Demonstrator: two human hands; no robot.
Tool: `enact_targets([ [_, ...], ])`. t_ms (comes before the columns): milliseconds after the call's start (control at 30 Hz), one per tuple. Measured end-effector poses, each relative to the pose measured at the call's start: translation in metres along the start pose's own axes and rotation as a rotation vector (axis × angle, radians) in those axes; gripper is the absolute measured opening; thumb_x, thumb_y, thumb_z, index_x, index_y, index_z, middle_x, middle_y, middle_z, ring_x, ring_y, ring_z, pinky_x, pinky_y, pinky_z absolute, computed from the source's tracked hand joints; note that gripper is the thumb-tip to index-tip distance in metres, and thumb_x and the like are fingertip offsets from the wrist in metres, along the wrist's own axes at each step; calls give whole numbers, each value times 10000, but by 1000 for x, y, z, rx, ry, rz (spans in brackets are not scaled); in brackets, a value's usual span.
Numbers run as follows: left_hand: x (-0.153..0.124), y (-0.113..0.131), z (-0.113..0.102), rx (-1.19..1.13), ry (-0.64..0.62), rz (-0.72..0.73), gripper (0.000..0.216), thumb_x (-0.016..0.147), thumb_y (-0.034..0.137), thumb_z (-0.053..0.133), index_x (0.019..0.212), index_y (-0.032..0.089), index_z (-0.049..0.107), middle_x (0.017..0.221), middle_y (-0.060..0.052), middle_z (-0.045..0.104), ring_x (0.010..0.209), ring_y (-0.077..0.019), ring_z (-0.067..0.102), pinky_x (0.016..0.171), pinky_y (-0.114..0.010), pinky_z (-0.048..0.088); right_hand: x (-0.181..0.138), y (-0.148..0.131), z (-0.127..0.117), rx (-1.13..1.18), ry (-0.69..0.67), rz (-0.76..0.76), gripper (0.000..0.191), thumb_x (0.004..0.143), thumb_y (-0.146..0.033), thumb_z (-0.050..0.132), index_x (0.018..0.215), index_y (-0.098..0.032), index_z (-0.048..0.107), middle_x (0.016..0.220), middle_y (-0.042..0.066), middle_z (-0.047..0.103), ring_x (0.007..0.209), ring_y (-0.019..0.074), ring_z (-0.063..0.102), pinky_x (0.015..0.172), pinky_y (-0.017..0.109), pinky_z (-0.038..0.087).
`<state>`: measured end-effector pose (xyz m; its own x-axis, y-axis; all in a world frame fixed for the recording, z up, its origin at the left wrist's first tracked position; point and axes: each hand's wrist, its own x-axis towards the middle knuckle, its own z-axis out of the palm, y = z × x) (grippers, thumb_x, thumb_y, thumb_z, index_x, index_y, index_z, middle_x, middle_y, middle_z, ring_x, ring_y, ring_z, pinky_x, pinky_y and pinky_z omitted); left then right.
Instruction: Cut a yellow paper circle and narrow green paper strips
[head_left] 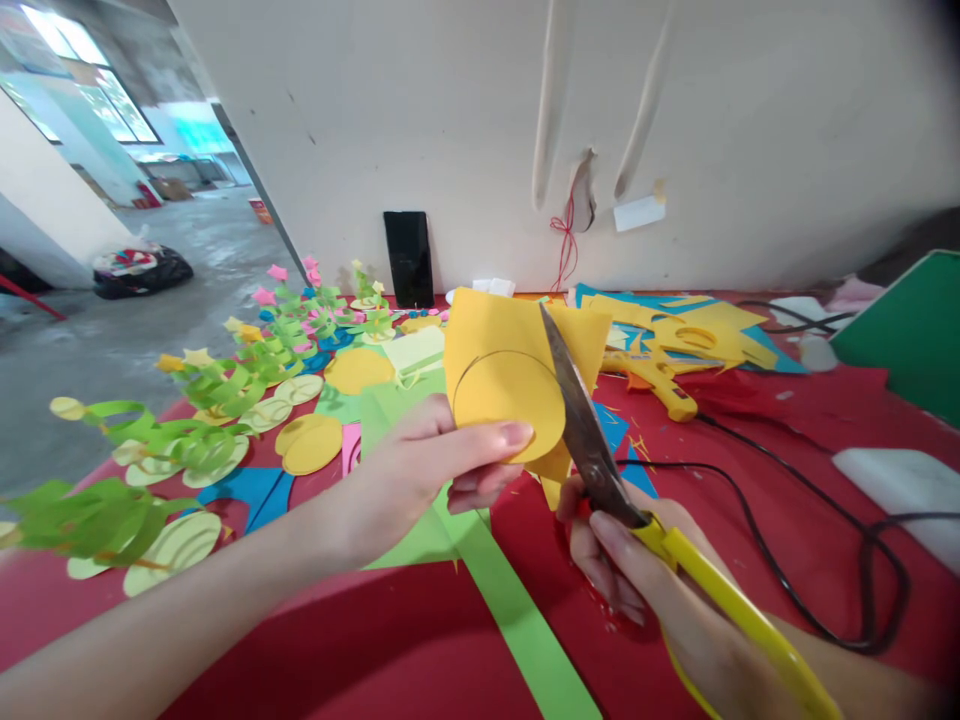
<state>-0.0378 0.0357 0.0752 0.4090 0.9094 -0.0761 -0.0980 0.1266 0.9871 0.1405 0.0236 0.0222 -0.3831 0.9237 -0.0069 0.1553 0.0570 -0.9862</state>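
My left hand [480, 455] pinches a sheet of yellow paper [495, 325] by its lower edge, thumb on the front. A circle is drawn on the sheet, and part of its outline on the right and below is cut. My right hand [645, 570] grips scissors [592, 450] with yellow handles. Their dark blades point up and lie along the right side of the circle, against the paper. Whether the blades are parted is hard to make out. Below both hands lie green paper [495, 590] and a red tabletop [337, 640].
At left stand several curly green paper plants [180, 440] with star tips, near yellow paper discs [309, 443]. A black phone [409, 260] leans on the wall. At right are a yellow glue gun [660, 380], its dark cord [765, 540], paper offcuts [705, 335] and a green board [907, 335].
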Motion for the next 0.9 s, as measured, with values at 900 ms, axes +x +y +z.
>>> enact_targets([
  [900, 2, -19, 8, 145, 184, 73, 317, 841, 391, 462, 619, 164, 451, 538, 48, 369, 466, -73, 314, 443, -222, 247, -10, 5, 7, 183, -26, 149, 246, 831, -406, 406, 838, -168, 466, 436, -57, 393, 355, 51, 299, 338, 174, 251],
])
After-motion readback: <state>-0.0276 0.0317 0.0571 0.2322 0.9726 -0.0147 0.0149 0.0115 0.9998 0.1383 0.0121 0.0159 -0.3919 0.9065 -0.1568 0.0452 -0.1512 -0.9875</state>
